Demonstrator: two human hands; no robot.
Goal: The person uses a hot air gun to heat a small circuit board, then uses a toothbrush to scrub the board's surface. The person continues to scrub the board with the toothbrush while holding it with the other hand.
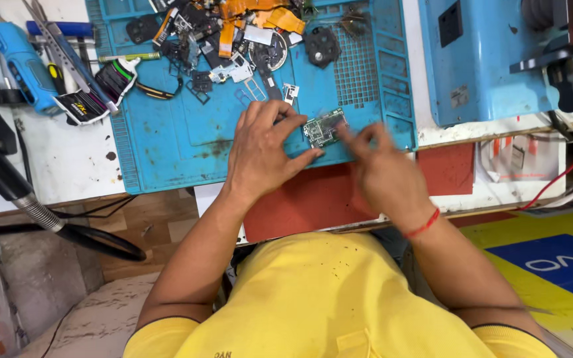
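Your left hand [260, 149] pinches the small green circuit board [324, 127] on the blue mat [167, 146] while your blurred right hand [382, 166], fingers loosely spread, could knock it loose.

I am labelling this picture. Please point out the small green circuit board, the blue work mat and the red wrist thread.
circuit board [325, 128], head view, middle of its green face.
blue work mat [160, 152], head view, bare left part.
red wrist thread [424, 225], head view, on the right wrist.

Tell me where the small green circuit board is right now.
In the head view, the small green circuit board lies on the blue work mat, near its front edge, between the left hand and the blurred right hand.
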